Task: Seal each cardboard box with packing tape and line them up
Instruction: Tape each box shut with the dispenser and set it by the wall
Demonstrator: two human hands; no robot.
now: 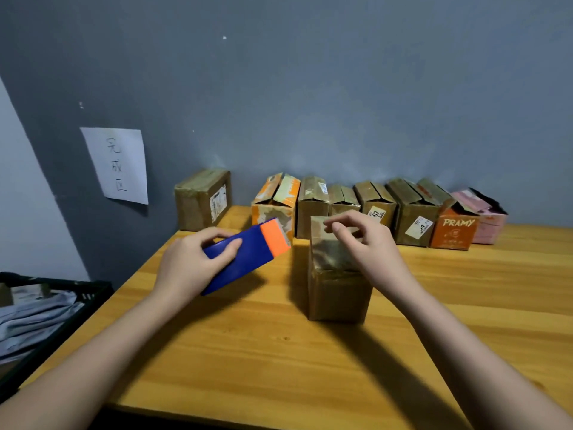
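Far left, off the table edge: one black slatted crate (pixel 66 308) holding crumpled grey-white material. Above it on the grey wall, one white paper sheet (pixel 116 164) with handwritten characters.

Light wooden tabletop (pixel 279 361). Along the wall, eight boxes counted. One brown taped cardboard box (pixel 201 200) stands alone at the left end, flaps closed. After a gap, seven more sit side by side: one orange-and-white box (pixel 274 201), flaps up; five plain brown cardboard boxes (pixel 311 206), at least three with flaps visibly ajar; one orange box printed "PRAMY" (pixel 454 229); one pink box (pixel 488 217) at the right end.

Left hand (pixel 189 265) grasps a blue tape dispenser with an orange front end (pixel 248 254), fingers over its top edge and thumb along the near face. The dispenser is tilted, orange end pointing toward the middle box, apart from it.

Ninth box: one upright brown cardboard box (pixel 338 280) stands alone mid-table, in front of the row, its top glossy with clear tape.

Right hand (pixel 369 243) hovers at that box's top, fingers curled, thumb and forefinger drawn together; whether they pinch tape, cannot tell.
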